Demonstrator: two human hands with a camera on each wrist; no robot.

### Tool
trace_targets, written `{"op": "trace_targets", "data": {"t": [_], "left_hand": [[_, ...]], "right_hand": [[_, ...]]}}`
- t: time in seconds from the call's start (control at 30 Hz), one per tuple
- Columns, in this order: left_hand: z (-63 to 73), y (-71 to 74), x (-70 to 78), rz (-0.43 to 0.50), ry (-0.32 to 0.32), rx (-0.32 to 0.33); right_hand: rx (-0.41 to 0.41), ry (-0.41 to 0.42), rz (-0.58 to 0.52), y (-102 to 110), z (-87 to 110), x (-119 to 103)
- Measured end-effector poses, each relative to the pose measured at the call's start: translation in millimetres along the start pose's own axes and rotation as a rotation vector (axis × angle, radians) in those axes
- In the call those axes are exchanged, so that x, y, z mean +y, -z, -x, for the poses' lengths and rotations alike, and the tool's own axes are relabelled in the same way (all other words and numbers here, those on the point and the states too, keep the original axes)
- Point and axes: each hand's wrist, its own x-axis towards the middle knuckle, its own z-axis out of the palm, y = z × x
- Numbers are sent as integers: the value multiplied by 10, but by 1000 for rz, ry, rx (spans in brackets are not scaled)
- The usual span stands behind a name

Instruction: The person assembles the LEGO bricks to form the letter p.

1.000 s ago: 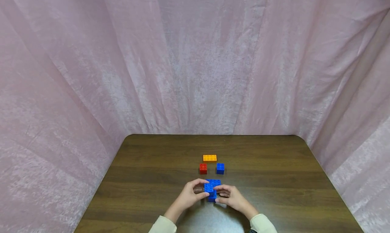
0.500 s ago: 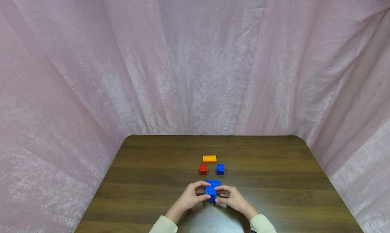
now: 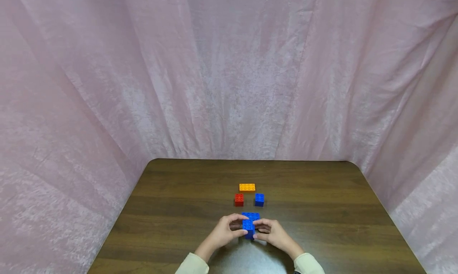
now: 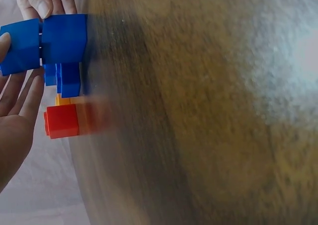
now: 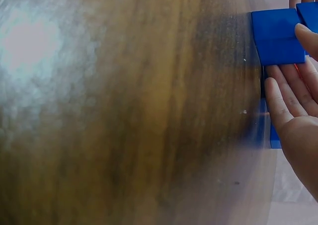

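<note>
My left hand [image 3: 223,229] pinches a small blue building brick [image 3: 248,224] between thumb and fingers. It sits right over a lower blue brick [image 4: 64,38], with a thin gap and studs between the two in the left wrist view. Steadying the lower brick is my right hand [image 3: 273,233], its thumb [image 5: 305,38] against the side and its fingers behind. Directly behind the hands, a wider blue brick [image 3: 251,215] shows its studs; its near part is hidden by the upper brick.
Farther back on the brown wooden table [image 3: 171,210] stand a red brick [image 3: 239,200] and a small blue brick [image 3: 259,200], side by side. An orange brick [image 3: 247,187] lies behind them. Pink curtains [image 3: 229,87] hang around the table.
The left hand has brought the upper blue brick slightly right and toward the person, until it lines up over the lower one. The right hand stays nearly in place.
</note>
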Motion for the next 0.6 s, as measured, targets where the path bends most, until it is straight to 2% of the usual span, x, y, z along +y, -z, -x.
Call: {"op": "trace_targets", "data": {"t": [0.33, 0.6], "left_hand": [[-47, -36, -19, -77, -19, 19], [-35, -46, 1, -120, -57, 2]], "right_hand": [[-2, -20, -16, -8, -31, -35], [-7, -44, 1, 2, -10, -56]]}}
